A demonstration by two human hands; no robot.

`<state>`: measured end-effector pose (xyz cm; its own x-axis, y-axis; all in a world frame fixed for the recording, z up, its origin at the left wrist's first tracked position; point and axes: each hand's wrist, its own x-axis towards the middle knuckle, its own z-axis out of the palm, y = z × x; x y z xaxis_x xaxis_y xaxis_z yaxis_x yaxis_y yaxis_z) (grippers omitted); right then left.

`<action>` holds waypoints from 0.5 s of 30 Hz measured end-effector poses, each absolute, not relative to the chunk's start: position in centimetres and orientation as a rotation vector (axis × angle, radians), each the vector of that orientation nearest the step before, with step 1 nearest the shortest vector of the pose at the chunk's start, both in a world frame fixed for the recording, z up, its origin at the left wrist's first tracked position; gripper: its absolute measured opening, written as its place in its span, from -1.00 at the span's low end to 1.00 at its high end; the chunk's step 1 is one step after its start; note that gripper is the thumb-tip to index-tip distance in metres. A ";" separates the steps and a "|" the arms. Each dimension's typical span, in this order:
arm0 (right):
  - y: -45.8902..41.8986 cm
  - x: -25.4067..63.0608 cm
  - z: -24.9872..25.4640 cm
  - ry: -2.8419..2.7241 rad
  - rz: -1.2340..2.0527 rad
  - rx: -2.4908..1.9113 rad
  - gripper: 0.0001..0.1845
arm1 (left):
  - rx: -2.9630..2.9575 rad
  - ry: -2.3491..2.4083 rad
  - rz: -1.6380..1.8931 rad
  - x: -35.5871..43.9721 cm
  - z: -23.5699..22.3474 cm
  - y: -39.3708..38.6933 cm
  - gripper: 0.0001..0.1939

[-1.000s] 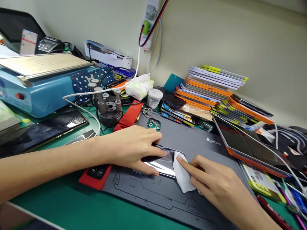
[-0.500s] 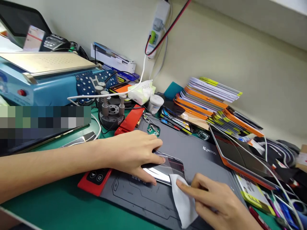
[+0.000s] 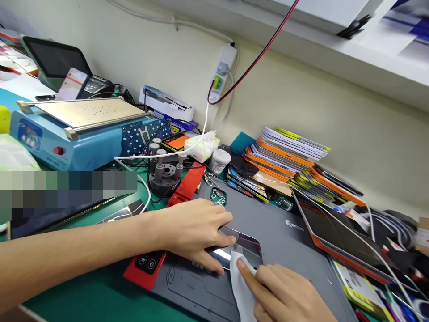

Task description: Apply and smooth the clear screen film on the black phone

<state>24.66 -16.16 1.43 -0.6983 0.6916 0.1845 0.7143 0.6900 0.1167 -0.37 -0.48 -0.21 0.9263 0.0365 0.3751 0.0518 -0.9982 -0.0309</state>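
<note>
— Why does the left hand (image 3: 192,228) lie flat like that?

— It seems to pin the glossy black phone with its mirror-like glass face (image 3: 239,246) against the dark grey work mat (image 3: 295,250). The fingers are spread and pressed down along both long edges of the phone rather than curled round it, so the slick glass probably can't slide.

— And the right hand (image 3: 284,293)?

— It presses a thin white wipe, soft and crumpled (image 3: 241,290), onto the near corner of the phone. The forefinger is stretched out on top of the cloth, the other fingers loosely bent; it pushes the cloth down more than it grips it.

— Where does the phone sit exactly?

— Flat on the mat's left half, just right of the mat's red plastic control strip with buttons (image 3: 147,266), on the green bench top (image 3: 87,290).

— What lies around?

— A blue metal machine with a perforated silvery plate (image 3: 77,129) at the left, a round black jig with grey posts (image 3: 166,172) behind the hand, a small white jar (image 3: 220,161), and a fanned stack of orange and white flat packs (image 3: 288,156) by the wall.
</note>
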 end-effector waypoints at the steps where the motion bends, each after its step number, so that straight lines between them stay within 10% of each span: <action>1: -15.6 24.5 1.5 -2.776 -0.251 -1.157 -0.54 | -3.047 -0.061 -0.600 -0.3 -0.3 -0.4 -0.41; 15: -15.7 25.4 2.1 -2.632 -0.036 -1.401 -0.50 | -3.161 -0.347 -0.545 -0.2 0.0 -0.6 -0.67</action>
<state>25.35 -15.66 2.15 -0.5485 0.8223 0.1516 0.8262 0.5609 -0.0534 -0.23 -0.60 0.01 0.9201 0.2244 0.3211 0.1958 -0.9734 0.1192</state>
